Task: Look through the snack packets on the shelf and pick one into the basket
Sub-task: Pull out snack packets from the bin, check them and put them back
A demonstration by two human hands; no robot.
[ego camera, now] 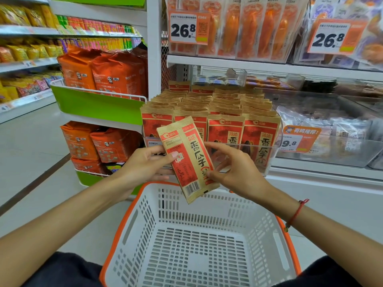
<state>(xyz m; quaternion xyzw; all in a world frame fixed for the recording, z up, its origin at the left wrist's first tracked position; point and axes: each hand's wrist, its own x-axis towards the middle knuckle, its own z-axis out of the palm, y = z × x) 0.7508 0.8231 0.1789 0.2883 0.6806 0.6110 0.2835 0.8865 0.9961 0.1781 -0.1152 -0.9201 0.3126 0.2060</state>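
Note:
A tan and red snack packet (191, 160) is held tilted in front of the shelf, above the far rim of the basket. My left hand (145, 163) pinches its left edge with the thumb on its face. My right hand (234, 167) grips its lower right corner. Behind it, several matching packets (226, 112) stand in rows in a clear shelf bin. The white basket with an orange rim (207, 214) sits below my arms with nothing inside.
Orange bags (103, 73) fill green-fronted racks at the left. Orange vacuum packs (244, 27) with 26.8 price tags hang on the upper shelf. Clear bins of pale wrapped snacks (323, 129) stand at the right. A tiled aisle runs off at the left.

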